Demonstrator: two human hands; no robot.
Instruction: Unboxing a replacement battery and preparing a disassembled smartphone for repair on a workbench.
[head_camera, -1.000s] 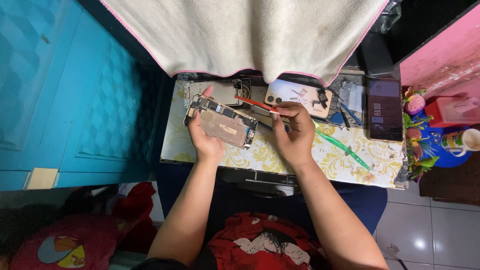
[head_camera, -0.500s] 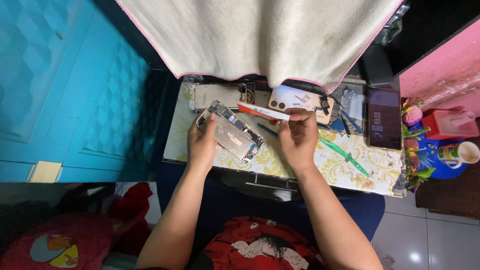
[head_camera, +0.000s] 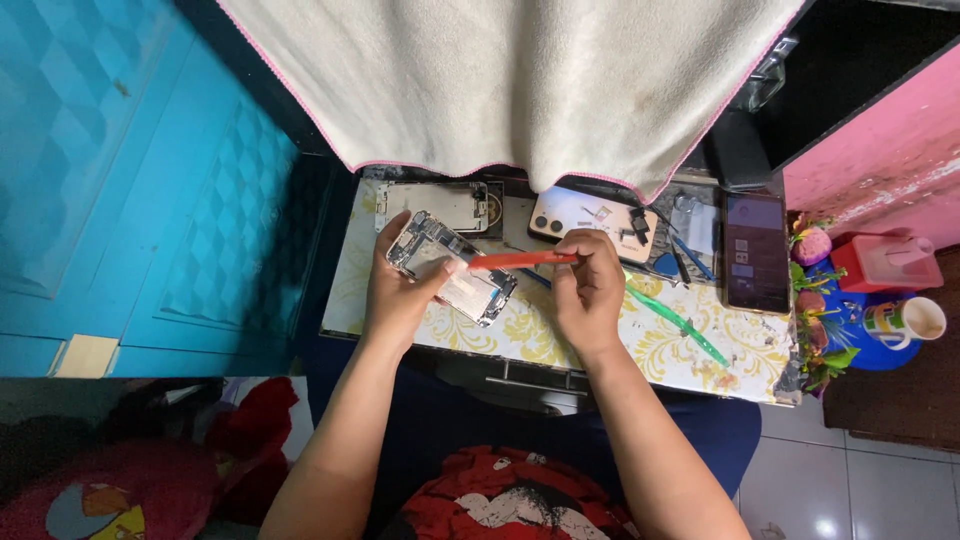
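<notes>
Our left hand (head_camera: 400, 290) grips an opened phone chassis (head_camera: 452, 268), fingers wrapped around its near edge, holding it tilted just above the counter (head_camera: 520, 335). Our right hand (head_camera: 590, 285) pinches a red pry tool (head_camera: 520, 259) at its end, the tool lying across the chassis (its tip sits near our left thumb). Beyond lie a second open phone frame (head_camera: 440, 203), a gold phone back (head_camera: 590, 215), a dark phone (head_camera: 755, 250) and a green tool (head_camera: 680, 325). A cream towel (head_camera: 510, 80) hangs above.

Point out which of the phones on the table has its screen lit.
The black phone lying at the table's right end, screen up and glowing. The beige one lies back up, and the opened one in the left hand shows bare innards.
</notes>
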